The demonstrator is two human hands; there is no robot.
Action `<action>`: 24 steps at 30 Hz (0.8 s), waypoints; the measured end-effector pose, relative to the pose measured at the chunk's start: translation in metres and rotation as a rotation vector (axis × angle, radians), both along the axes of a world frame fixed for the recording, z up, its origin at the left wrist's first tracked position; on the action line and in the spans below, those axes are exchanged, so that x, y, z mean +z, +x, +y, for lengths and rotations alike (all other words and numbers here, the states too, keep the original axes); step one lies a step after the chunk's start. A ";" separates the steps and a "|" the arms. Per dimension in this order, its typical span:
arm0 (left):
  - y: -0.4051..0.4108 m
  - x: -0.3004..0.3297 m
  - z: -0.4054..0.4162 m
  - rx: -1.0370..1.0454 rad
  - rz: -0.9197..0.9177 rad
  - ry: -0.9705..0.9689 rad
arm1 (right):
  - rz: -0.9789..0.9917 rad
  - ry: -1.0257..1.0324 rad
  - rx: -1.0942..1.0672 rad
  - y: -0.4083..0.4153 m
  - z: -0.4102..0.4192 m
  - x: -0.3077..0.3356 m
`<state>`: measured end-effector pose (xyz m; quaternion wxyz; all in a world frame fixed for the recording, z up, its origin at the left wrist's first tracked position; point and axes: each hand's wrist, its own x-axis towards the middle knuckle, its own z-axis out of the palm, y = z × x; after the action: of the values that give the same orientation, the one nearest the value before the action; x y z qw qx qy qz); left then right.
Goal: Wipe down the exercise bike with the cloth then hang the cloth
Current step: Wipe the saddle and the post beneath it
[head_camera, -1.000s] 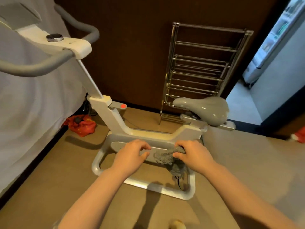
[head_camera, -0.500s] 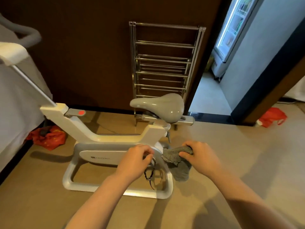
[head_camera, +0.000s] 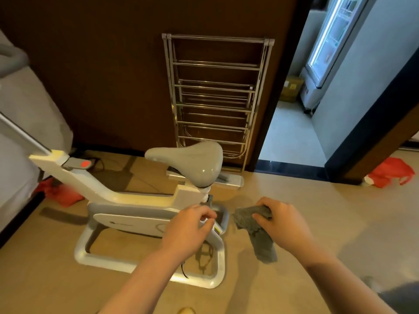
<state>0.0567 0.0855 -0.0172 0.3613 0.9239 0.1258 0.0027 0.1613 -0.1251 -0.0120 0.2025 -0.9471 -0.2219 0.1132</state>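
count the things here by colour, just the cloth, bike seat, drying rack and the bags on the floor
grey: 2, the cloth held in the right hand and the bike seat
red: 2, bag by the bed and bag by the doorway
silver: 1, the drying rack
total: 5

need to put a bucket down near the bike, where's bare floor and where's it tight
Bare floor lies right of the exercise bike, between the cloth in the right hand and the red bag by the doorway. It is tight left of the bike beside the bed, and behind the seat, where the metal rack stands.
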 end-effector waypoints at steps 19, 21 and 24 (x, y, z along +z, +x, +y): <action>0.086 -0.009 0.015 0.051 0.088 0.175 | 0.116 0.066 0.152 0.122 0.034 0.002; 0.095 -0.006 0.014 0.136 0.062 0.199 | 0.110 0.057 0.218 0.144 0.042 0.003; 0.105 -0.007 0.001 0.278 0.081 0.175 | 0.147 0.092 0.306 0.173 0.049 0.005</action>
<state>0.1621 0.0870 -0.0242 0.2702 0.9249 0.2663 0.0262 0.3341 -0.0766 -0.0069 0.2417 -0.8811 -0.3531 0.2014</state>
